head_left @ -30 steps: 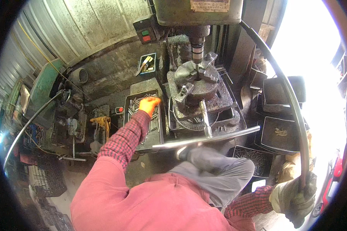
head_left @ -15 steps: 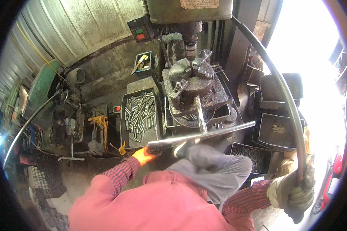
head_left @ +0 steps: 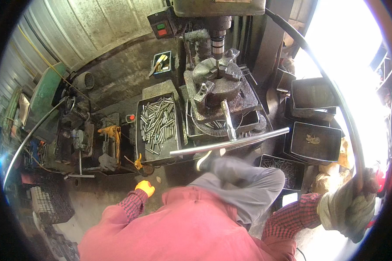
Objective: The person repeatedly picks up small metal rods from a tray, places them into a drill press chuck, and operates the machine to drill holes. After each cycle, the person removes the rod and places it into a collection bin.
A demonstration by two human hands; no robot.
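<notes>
Nearest, the hands are well apart; the left hand [head_left: 145, 189], in an orange glove, hangs low beside the body with its fingers curled, and whether anything is inside it I cannot tell; the right hand [head_left: 348, 209], in a pale work glove, is wrapped round the lower end of a long curved feed lever [head_left: 343, 104], presumably held that far out for leverage. A bent leg [head_left: 257, 174] in grey trousers lies between body and machine; just right of the knee sits a bin [head_left: 301, 178] of dark metal pieces; beyond, a steel crossbar [head_left: 257, 142] spans the front, partly in the way of a straight reach. Short metal pins [head_left: 158, 122] lie heaped in a tray [head_left: 172, 145] left of the drill press [head_left: 220, 8], likely set there for the left arm; the workholding chuck [head_left: 224, 93] stands under the drill bit [head_left: 217, 67], probably to centre a piece, though its grip is unclear; stacked trays [head_left: 322, 152] crowd the right; farther off are a brush [head_left: 159, 63] in a small box and a switch box [head_left: 162, 28].
</notes>
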